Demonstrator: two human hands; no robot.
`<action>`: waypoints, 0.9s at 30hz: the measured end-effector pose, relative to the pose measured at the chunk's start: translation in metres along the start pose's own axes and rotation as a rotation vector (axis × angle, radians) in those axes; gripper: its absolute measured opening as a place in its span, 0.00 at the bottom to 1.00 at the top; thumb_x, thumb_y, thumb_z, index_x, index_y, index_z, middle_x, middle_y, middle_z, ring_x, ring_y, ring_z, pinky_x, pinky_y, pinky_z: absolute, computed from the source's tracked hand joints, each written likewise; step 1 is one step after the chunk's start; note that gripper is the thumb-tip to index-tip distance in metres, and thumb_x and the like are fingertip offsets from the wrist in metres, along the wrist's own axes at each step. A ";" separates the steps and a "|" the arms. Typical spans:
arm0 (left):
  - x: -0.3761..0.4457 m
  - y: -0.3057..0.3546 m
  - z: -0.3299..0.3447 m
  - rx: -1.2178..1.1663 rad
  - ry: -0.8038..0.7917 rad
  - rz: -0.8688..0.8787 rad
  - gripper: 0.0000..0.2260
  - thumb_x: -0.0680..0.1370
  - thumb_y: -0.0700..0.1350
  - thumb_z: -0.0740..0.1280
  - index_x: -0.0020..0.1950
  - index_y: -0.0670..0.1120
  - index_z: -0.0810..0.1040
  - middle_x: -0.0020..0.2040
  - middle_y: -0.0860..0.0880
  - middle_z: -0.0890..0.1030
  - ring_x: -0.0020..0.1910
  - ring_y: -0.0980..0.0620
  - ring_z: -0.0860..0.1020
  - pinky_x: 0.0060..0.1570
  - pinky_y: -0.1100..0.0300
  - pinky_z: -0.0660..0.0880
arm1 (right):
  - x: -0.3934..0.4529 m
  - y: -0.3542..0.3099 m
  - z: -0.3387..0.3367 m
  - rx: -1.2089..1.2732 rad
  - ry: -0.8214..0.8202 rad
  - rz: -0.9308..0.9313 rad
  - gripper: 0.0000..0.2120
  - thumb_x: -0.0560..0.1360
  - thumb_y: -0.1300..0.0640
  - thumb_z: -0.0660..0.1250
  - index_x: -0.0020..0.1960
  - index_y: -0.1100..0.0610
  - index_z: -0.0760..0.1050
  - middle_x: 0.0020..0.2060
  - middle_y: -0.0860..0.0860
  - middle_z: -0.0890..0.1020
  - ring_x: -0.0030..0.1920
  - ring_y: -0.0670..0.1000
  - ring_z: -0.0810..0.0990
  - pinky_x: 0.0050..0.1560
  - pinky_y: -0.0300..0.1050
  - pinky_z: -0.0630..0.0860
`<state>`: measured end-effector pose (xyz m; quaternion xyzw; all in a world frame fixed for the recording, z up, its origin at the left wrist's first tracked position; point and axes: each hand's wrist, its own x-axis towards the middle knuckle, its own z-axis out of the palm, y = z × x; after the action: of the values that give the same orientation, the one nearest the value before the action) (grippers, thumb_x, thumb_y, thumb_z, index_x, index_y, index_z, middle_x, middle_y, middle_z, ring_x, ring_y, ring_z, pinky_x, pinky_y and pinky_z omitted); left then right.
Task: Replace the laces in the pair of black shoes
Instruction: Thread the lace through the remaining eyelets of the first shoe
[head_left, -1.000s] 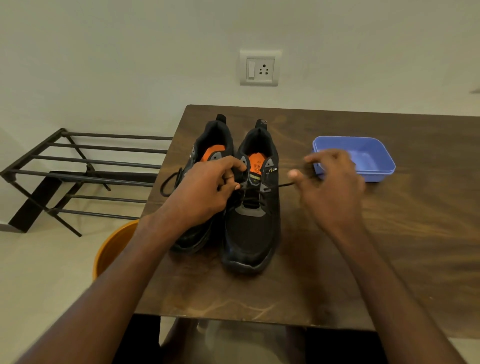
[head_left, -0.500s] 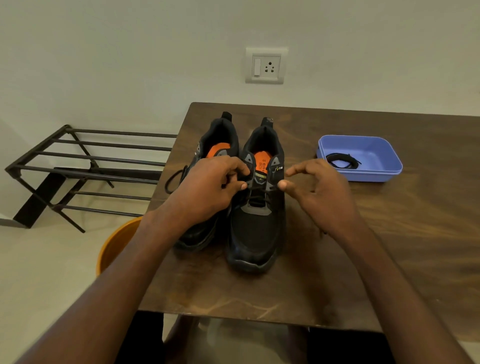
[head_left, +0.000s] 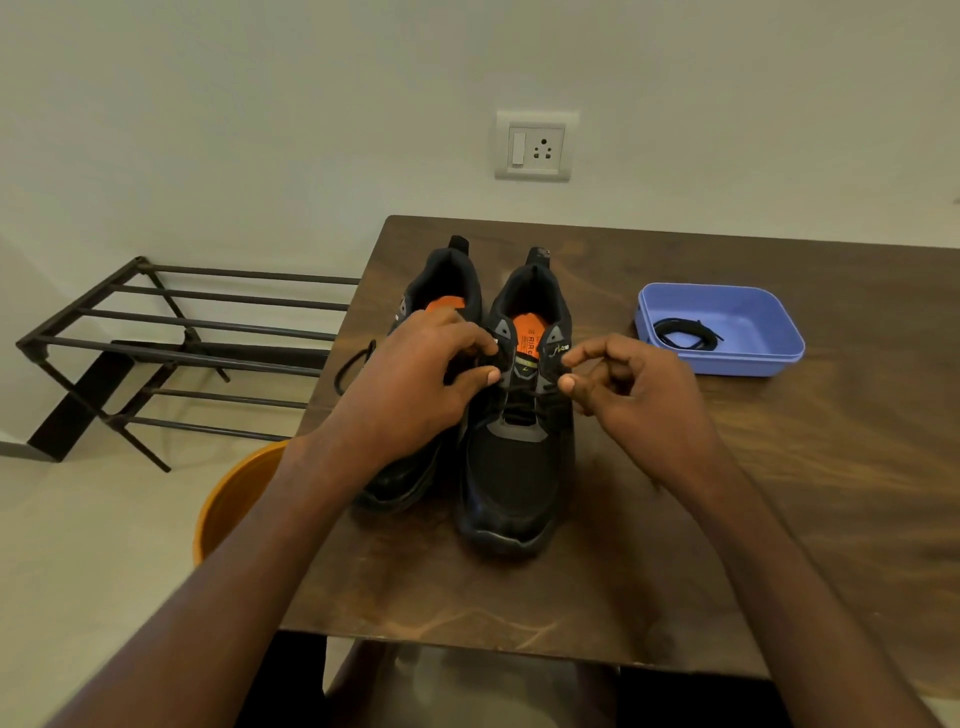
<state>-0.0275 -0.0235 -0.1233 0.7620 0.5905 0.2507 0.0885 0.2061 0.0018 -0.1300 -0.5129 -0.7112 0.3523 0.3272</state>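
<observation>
Against a plain pale wall with a switch-and-socket plate (head_left: 535, 145), we work at a dark wooden table (head_left: 779, 493) whose left edge runs beside a black metal shoe rack (head_left: 171, 338) on the floor. An orange bucket (head_left: 234, 499) sits below that left edge, near the front corner.

Our pair of black shoes stands near the table's left edge, heels toward the back edge and toes toward us, so each long axis runs front to back, straight away from our arms. We have both hands on the right shoe (head_left: 519, 467), at the top eyelets just in front of its orange insole. Our left hand (head_left: 410, 384) curls over the inner side, thumb and forefinger closed on the lace (head_left: 524, 402) or eyelet flap there; which of the two we cannot tell. Our right hand (head_left: 634, 400) pinches at the outer top eyelet, forefinger and thumb drawn close together, the other fingers curled in. Both hands sit about equally near the work, one on each side of the tongue.

We judge the coming move turns on drawing the lace crosswise out of those eyelets, each hand pulling toward its own side.

The left shoe (head_left: 415, 467) touches the right one and lies partly under our left hand, a lace loop (head_left: 353, 364) hanging off its far side over the table's left edge. A blue tray (head_left: 737, 358) stands apart toward the right, near the back edge, with a coiled black lace (head_left: 685, 335) inside. Nothing blocks the right hand's outward pull; the left shoe crowds the left hand.
</observation>
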 end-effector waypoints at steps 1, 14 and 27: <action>0.000 0.002 0.000 0.005 0.059 -0.003 0.10 0.81 0.51 0.69 0.61 0.51 0.82 0.53 0.56 0.78 0.52 0.58 0.74 0.53 0.63 0.72 | -0.003 -0.007 -0.002 0.085 -0.020 -0.018 0.05 0.77 0.60 0.73 0.52 0.53 0.82 0.38 0.50 0.86 0.41 0.46 0.85 0.49 0.44 0.83; -0.005 0.045 0.003 -1.144 -0.165 -0.206 0.16 0.85 0.47 0.63 0.72 0.47 0.73 0.40 0.45 0.82 0.37 0.48 0.80 0.40 0.56 0.77 | -0.005 -0.049 -0.010 1.125 0.188 0.143 0.11 0.73 0.63 0.71 0.55 0.60 0.79 0.45 0.55 0.86 0.46 0.52 0.87 0.44 0.39 0.83; 0.003 0.026 0.009 -1.100 0.094 -0.280 0.11 0.83 0.41 0.68 0.64 0.40 0.76 0.35 0.48 0.78 0.29 0.57 0.72 0.30 0.65 0.69 | -0.007 -0.038 0.018 0.285 0.015 -0.152 0.06 0.78 0.60 0.73 0.53 0.52 0.83 0.46 0.46 0.87 0.50 0.43 0.85 0.52 0.35 0.80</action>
<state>0.0001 -0.0267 -0.1190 0.5062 0.4718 0.5407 0.4784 0.1744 -0.0163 -0.1089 -0.4086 -0.6882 0.4202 0.4276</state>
